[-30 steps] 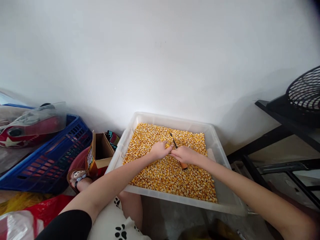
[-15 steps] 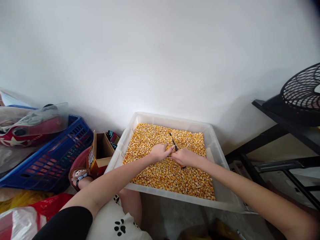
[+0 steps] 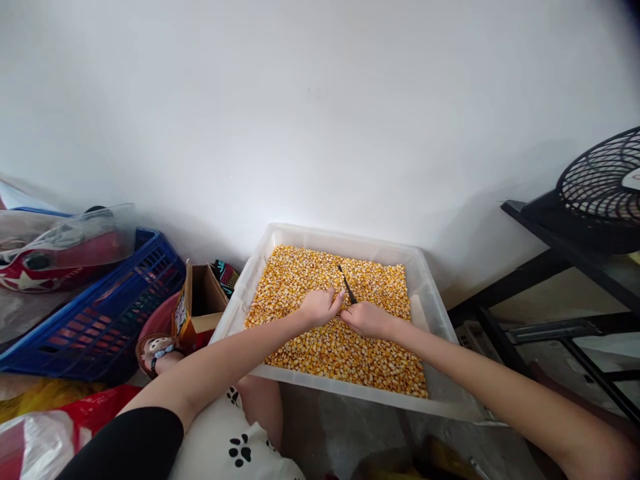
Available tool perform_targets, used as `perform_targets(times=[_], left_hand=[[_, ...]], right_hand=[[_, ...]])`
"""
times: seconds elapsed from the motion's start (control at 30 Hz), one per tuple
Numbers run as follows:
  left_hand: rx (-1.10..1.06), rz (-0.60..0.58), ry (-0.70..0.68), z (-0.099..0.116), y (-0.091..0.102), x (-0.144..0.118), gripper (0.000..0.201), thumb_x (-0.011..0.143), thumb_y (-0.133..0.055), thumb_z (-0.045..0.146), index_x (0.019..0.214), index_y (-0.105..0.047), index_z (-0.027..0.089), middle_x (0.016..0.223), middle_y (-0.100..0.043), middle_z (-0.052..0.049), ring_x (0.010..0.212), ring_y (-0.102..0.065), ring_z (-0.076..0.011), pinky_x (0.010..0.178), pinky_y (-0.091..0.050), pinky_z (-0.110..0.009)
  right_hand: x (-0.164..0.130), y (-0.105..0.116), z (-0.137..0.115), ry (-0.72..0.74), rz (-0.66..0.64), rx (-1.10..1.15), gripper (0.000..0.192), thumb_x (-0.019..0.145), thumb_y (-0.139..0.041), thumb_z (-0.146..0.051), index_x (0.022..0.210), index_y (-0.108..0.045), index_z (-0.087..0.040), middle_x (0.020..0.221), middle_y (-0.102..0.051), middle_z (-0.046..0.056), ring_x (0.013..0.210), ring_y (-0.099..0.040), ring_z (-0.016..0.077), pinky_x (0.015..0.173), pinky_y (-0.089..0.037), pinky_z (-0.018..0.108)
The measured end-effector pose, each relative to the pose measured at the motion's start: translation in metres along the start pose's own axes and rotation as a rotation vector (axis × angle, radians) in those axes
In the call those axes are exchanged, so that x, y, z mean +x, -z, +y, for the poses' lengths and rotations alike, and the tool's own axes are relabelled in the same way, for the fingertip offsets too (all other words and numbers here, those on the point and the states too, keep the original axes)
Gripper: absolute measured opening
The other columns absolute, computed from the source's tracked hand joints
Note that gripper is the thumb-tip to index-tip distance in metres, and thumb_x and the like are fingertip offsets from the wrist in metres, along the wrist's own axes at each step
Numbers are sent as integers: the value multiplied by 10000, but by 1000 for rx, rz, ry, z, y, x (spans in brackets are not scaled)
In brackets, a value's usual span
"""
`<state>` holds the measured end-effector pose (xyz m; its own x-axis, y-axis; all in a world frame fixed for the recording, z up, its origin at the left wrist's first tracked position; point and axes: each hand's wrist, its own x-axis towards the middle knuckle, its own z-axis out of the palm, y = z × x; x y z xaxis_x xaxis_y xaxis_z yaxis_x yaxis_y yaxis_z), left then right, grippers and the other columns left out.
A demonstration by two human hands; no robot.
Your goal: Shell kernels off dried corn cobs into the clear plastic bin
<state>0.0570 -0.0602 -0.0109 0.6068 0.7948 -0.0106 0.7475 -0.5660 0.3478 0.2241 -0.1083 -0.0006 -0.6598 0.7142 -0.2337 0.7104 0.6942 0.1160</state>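
White wall point(image 3: 320, 133) is seen behind everything, with the clock directions below taken from the tub's middle unless another centre is named. Nearest, at seven o'clock, a pale lap cloth point(image 3: 215, 443) printed with black paw marks is shown, and beside it a black sleeve point(image 3: 130, 443). Beyond these, a clear plastic tub point(image 3: 350, 393) is spread with yellow corn kernels point(image 3: 345, 357).

Over the kernels, near the middle, a thin dark tool point(image 3: 346, 283) is seen just past the fingers: at one o'clock from the left hand point(image 3: 320, 308) and at eleven from the right hand point(image 3: 367, 320). Its lower end is hidden by the right hand. The left thumb is pointed towards the tool, and the other left fingers are curled; the right fingers are bent inward. Whether anything is gripped by either hand cannot be told. Both hands are held low, backs up, just beside each other; the left forearm is brought in from eight o'clock, the right from four.

At nine o'clock an open cardboard box point(image 3: 210, 323) is placed, and farther out a blue basket point(image 3: 100, 320). At two, a black fan point(image 3: 600, 180) is stood on a dark rack point(image 3: 505, 280).
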Motion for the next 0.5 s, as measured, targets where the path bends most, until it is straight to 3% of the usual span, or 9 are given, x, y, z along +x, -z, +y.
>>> perform_targets(times=[0.1, 0.23, 0.37, 0.5], left_hand=[[14, 2, -9, 3, -5, -3, 626, 913, -83, 489, 963, -581, 113, 802, -660, -175, 768, -644, -296, 674, -455, -384], [12, -62, -136, 8, -12, -8, 534, 904, -192, 465, 977, -578, 102, 820, -656, -198, 749, -640, -309, 682, -451, -409], [-56, -9, 10, 2, -3, -1, 574, 863, -234, 583, 923, -589, 136, 756, -652, -148, 764, -631, -294, 698, -441, -371], [-345, 104, 95, -21, 19, 12, 624, 736, -376, 726, 826, -601, 150, 744, -640, -87, 764, -607, -253, 708, -436, -321]], right_hand=[[-2, -3, -1, 98, -14, -48, 221, 860, -380, -108, 948, -582, -93, 762, -670, 128, 654, -612, 171, 595, -411, 268], [-5, -11, -9, 251, -19, -104, 284, 833, -382, -54, 1051, -563, -87, 792, -679, 142, 668, -625, 191, 639, -433, 315], [-9, -6, -12, 134, -18, -38, 217, 873, -377, -117, 905, -591, -100, 735, -672, 123, 646, -620, 182, 618, -414, 288], [-13, 15, -8, -75, 71, 51, 324, 945, -308, -262, 837, -587, -138, 725, -673, 96, 633, -621, 172, 592, -376, 262]])
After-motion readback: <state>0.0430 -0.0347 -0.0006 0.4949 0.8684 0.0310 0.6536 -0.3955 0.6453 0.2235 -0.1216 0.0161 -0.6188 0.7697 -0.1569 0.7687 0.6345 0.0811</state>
